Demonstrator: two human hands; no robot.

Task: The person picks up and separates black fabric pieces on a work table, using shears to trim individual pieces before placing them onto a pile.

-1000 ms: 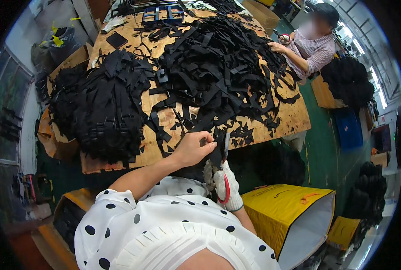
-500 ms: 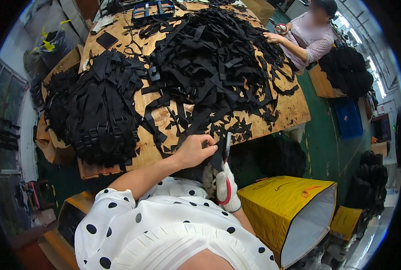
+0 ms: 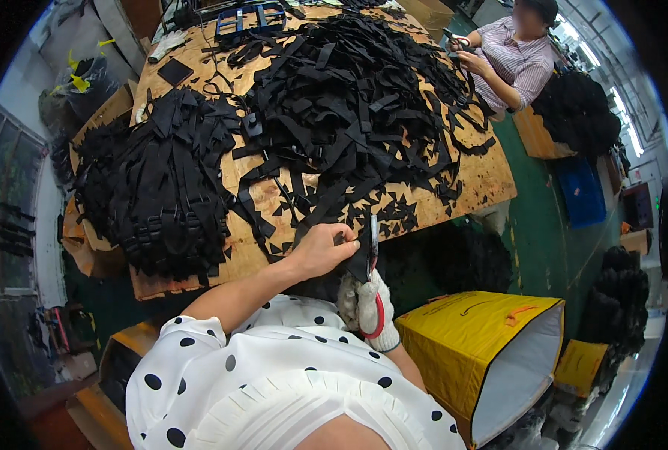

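My bare left hand (image 3: 321,251) pinches a black webbing strap (image 3: 359,264) at the table's near edge, thumb and forefinger pressed together. My right hand (image 3: 373,315), in a white knitted glove, is closed round red-handled scissors (image 3: 373,238). Their blades point away from me and lie against the strap, just right of my left fingertips. How far the blades are apart I cannot tell. Small black triangular offcuts (image 3: 397,214) are scattered on the wood beyond the scissors. A large heap of black straps (image 3: 341,97) rises behind them.
The wooden table (image 3: 469,202) also bears a pile of black straps with buckles (image 3: 172,187) at left, a dark flat device (image 3: 175,72) and a blue crate (image 3: 250,19). A yellow bag (image 3: 454,337) gapes at my right. Across the table's right corner a co-worker (image 3: 514,56) holds scissors.
The scissors have shifted slightly left, closer against the strap by my left fingers. My left hand has hardly moved. The co-worker's hands have risen off the heap and come together.
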